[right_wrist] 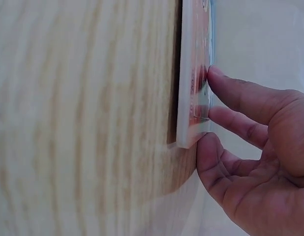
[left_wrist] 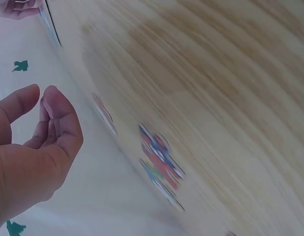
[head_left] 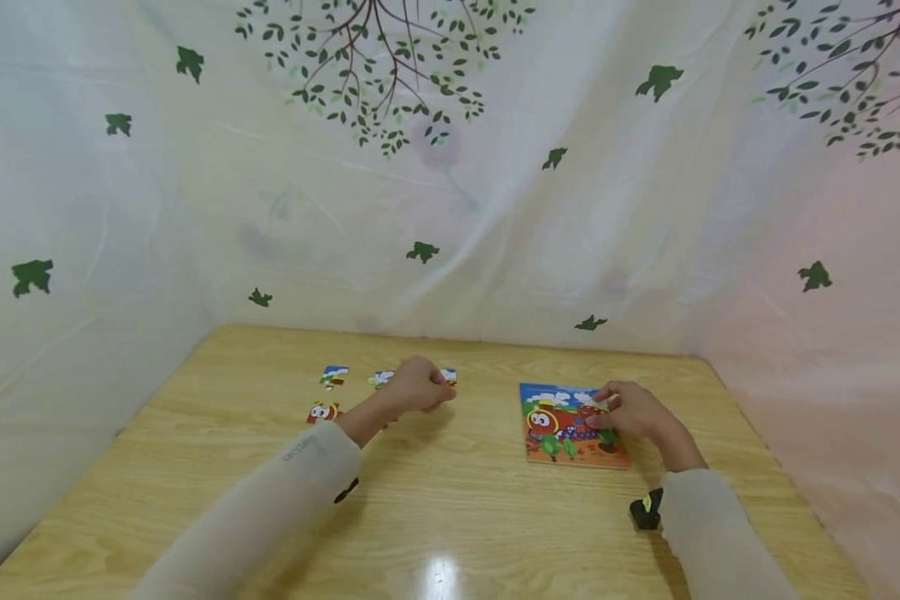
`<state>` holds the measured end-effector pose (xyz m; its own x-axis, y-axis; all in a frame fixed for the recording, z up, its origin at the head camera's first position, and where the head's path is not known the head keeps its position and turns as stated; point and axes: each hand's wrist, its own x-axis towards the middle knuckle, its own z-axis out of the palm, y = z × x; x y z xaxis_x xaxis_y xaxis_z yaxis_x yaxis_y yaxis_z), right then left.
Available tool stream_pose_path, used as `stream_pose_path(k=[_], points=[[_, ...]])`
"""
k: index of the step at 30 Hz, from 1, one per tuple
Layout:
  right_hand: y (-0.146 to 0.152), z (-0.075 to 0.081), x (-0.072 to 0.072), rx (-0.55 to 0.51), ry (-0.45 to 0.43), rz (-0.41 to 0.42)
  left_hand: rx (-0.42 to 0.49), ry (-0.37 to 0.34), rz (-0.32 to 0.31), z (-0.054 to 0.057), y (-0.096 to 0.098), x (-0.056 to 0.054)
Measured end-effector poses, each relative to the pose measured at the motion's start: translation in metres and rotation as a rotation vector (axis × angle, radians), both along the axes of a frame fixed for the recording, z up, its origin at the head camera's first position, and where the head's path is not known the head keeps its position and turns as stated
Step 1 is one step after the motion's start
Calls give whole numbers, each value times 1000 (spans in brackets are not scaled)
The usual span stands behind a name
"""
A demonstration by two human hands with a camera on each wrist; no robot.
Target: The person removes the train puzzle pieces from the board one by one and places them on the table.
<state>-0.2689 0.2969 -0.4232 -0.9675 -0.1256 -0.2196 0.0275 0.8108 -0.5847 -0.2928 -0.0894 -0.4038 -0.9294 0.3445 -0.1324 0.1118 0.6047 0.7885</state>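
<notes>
A picture puzzle board (head_left: 552, 446) with a red cartoon face, clouds and trees lies at the right of the table. My right hand (head_left: 636, 412) rests over its right side; in the right wrist view the thumb and a finger touch its face, and other fingertips are at the edge. My left hand (head_left: 417, 386) is above loose puzzle pieces, partly hiding them. Its thumb and fingertips stand slightly apart in the left wrist view, with nothing visible between them. Nearby are a sky-coloured puzzle piece (head_left: 335, 374) and a face puzzle piece (head_left: 320, 412). Blurred puzzle pieces (left_wrist: 161, 162) show below the left hand.
The wooden table (head_left: 450, 500) reaches back to a pale curtain (head_left: 330, 242) with printed leaves and branches. Curtain cloth also hangs along both sides. A black wrist device (head_left: 647, 510) sits by the right sleeve.
</notes>
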Motion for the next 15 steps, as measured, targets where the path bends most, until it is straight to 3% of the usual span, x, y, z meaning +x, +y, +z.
stream_pose_path(k=[15], points=[[10, 5, 6, -51, 22, 101, 95, 0, -61, -9, 80, -5]])
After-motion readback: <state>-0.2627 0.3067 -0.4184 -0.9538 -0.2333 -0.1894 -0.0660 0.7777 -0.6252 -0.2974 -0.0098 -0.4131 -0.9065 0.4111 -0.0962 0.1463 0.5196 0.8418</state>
